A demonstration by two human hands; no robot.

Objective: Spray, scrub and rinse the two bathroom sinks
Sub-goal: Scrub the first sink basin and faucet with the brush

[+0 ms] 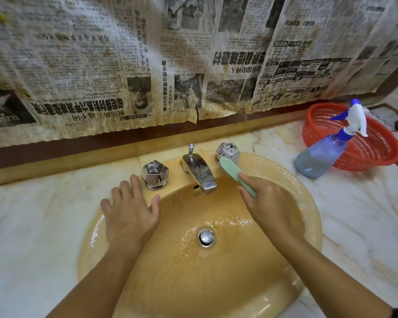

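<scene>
- At the centre of the view, a yellow-orange oval sink (pixel 307 228) sits recessed in a white marble countertop (pixel 32 226); its basin is wet and stained, with a chrome drain plug (pixel 206 237) at the bottom.
- Behind the basin, a chrome faucet spout (pixel 199 173) points toward the person, flanked by a left faceted knob (pixel 155 174) and a right faceted knob (pixel 228 152).
- Right hand (pixel 270 204) grips the handle of a green scrub brush (pixel 234 174), fingers curled round it with the forefinger laid along the handle.
- Long axis of the brush runs diagonally, from the hand up and to the left; its head points at the base of the right knob and touches the sink deck there.
- Left hand (pixel 130 212) lies flat on the sink's left rim, fingers straight and slightly spread, thumb out over the basin edge; fingertips lie just beside the left knob.
- On the countertop at the right, a blue spray bottle (pixel 324 154) with a white and blue trigger head leans tilted against a red plastic basket (pixel 377 152).
- Stained newspaper sheets (pixel 170 60) cover the wall above the backsplash.
</scene>
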